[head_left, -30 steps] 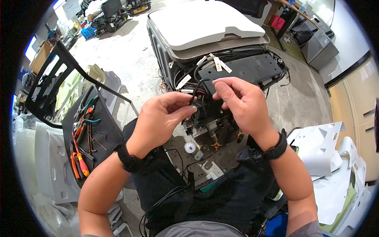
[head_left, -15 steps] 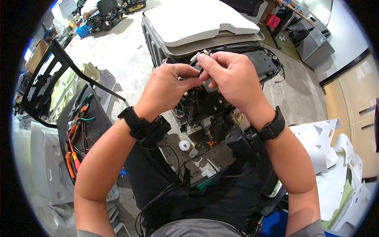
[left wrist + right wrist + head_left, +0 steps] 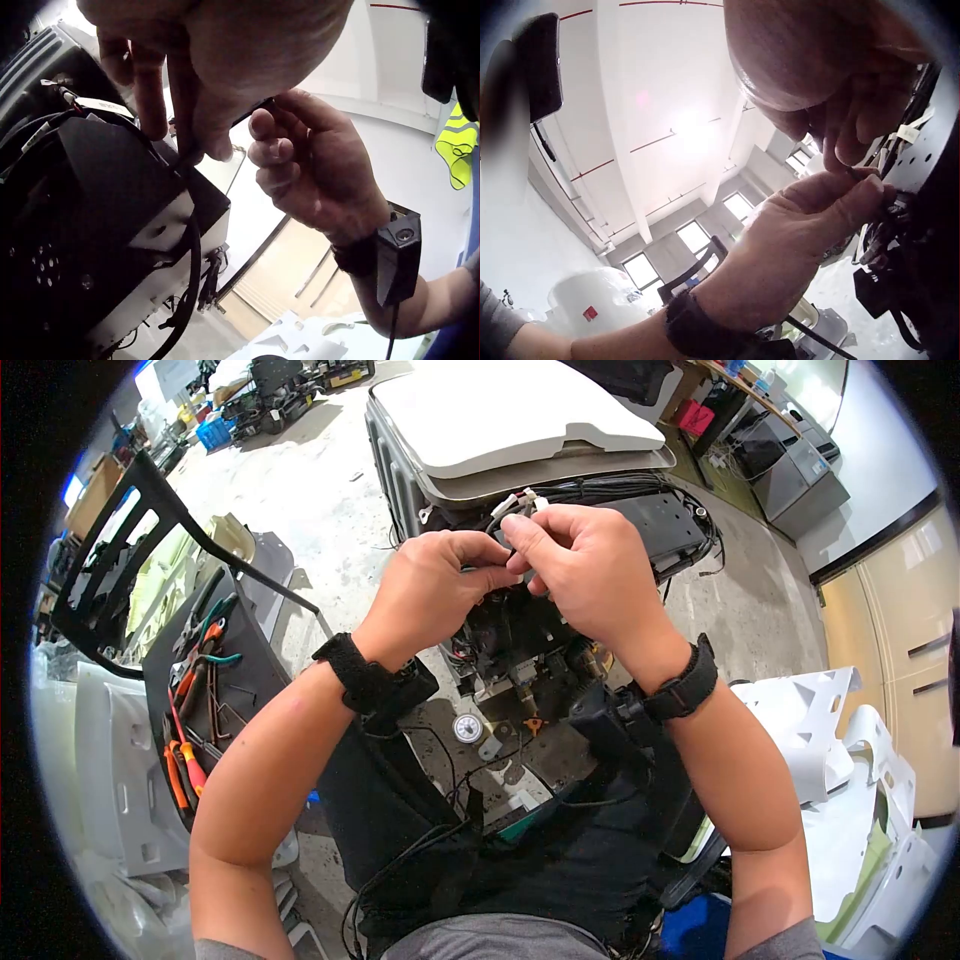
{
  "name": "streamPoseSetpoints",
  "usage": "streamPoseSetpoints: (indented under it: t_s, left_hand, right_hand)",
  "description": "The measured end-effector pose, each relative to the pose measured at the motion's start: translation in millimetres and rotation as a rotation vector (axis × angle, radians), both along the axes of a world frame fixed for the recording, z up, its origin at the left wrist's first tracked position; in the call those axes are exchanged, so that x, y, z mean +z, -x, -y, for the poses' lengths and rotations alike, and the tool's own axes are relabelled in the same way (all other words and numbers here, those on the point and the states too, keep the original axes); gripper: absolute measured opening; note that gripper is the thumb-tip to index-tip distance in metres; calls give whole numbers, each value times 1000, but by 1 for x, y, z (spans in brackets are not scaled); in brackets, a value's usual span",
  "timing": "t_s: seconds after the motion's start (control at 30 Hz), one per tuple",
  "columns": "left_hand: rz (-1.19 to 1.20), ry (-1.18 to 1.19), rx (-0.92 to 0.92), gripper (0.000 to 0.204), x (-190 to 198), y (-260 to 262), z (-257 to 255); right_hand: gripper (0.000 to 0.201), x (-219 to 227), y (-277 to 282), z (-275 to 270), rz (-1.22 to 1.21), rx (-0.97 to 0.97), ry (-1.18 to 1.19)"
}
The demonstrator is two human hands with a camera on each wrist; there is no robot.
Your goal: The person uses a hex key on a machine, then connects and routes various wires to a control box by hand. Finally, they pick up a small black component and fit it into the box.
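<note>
Head view: left hand (image 3: 430,588) and right hand (image 3: 592,568) close together, fingertips nearly closed; white cover (image 3: 520,420) beyond them, screwdriver (image 3: 192,758) left of both. Left wrist view: black cable (image 3: 196,262) pinched by the left hand, hanging below it, its upper stretch in the right hand's curled fingers. Right wrist view: left thumb closed against forefinger.
</note>
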State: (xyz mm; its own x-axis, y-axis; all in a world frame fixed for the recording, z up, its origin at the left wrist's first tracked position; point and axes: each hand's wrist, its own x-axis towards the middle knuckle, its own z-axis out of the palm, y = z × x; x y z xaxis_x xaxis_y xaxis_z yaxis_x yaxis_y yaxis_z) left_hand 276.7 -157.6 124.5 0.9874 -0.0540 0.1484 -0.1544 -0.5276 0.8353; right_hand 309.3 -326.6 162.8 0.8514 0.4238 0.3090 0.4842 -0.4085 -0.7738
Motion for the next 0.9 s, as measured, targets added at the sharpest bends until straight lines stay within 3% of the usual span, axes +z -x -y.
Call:
streamPoseSetpoints:
  t_s: [0.4, 0.6, 0.8, 0.9]
  left_hand:
    - [62, 23, -8, 20, -1, 2, 0]
    - [83, -10, 19, 21, -4, 0, 2]
    - [65, -58, 36, 23, -1, 0, 1]
    - [61, -42, 56, 24, -11, -4, -1]
  right_hand:
    - [30, 3, 3, 0, 89, 6, 22]
    - [33, 14, 2, -2, 146, -36, 165]
    - [31, 11, -2, -7, 406, -9, 303]
    - [24, 12, -10, -3, 490, 103, 322]
